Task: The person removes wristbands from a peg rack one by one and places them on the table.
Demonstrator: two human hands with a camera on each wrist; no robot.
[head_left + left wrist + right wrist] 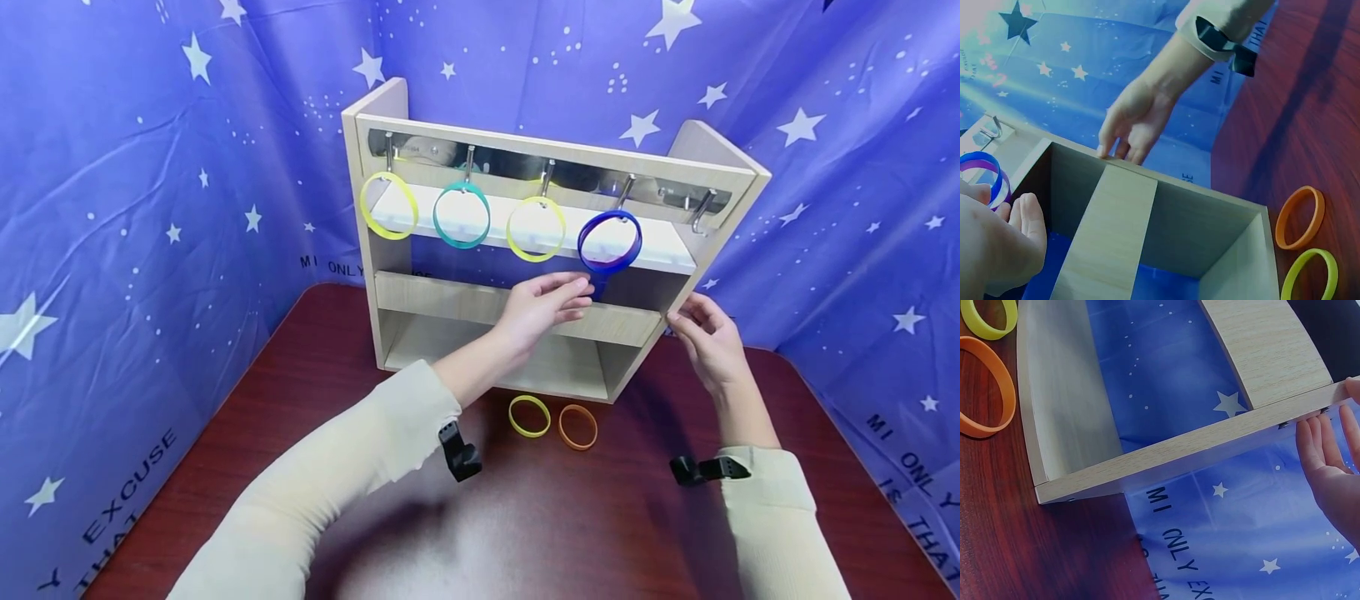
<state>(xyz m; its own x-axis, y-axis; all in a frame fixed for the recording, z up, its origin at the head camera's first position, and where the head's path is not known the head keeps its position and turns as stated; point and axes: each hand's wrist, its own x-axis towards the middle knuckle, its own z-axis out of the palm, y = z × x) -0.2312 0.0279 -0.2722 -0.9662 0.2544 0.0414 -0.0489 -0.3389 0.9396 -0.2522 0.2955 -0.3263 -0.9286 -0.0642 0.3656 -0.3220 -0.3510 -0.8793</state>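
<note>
Blue ring (618,267) first: in the head view it's hanging on the fourth hook (627,190) of a pale wooden rack (442,297). The left hand (543,304) is hovering just below it with its fingers loose and mostly straight; can't really tell if they're touching the ring. The right hand (711,337) is gripping the rack's side edge. A yellow ring (393,237), a teal ring (462,245) and another yellow one (534,258) are hanging on the first three hooks, while a lime ring (531,434) and an orange ring (579,447) are lying on the dark red table (525,517).

Over on the left wrist cam, a purple ring (1007,195) is showing right up against the blue one, and the left thumb is partly covering them.

On the right wrist cam, the right fingers are pressing the panel's outer face and the thumb is resting on its front edge.
</note>
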